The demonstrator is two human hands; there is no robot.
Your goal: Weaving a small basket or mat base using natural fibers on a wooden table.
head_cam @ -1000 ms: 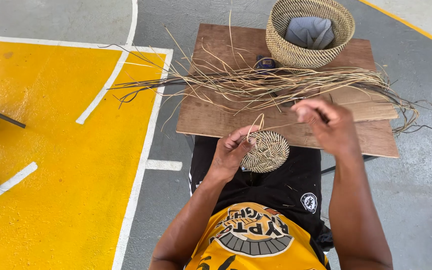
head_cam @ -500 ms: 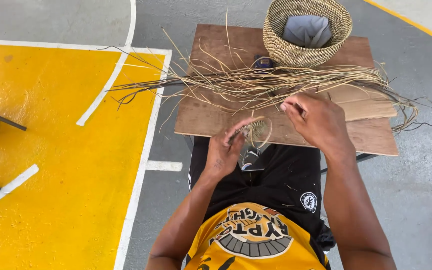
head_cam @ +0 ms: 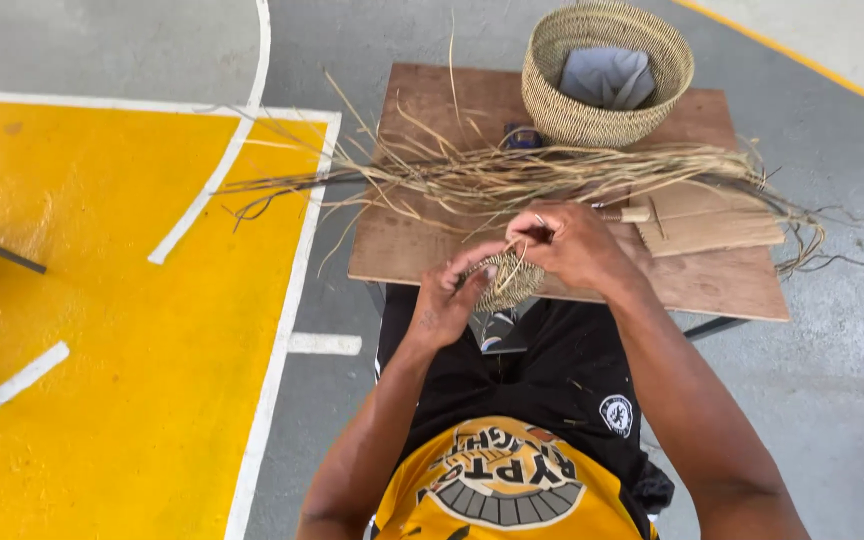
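Observation:
My left hand [head_cam: 449,298] grips a small round woven straw disc [head_cam: 508,283] held above my lap, just in front of a low wooden board table. My right hand [head_cam: 570,243] is closed over the disc's upper edge, pinching a thin straw strand and what looks like a slim dark tool. A long bundle of dry straw fibres [head_cam: 552,175] lies across the table beyond my hands.
A woven basket [head_cam: 607,72] with pale cloth inside stands at the table's [head_cam: 722,285] far right. A folded brown paper piece [head_cam: 707,220] and a wooden-handled tool [head_cam: 624,213] lie by the straw. Yellow painted floor with white lines spreads on the left.
My right hand has come down from a raised position to the disc's edge, pulling the strand in. The disc has turned from flat-facing to tilted between both hands.

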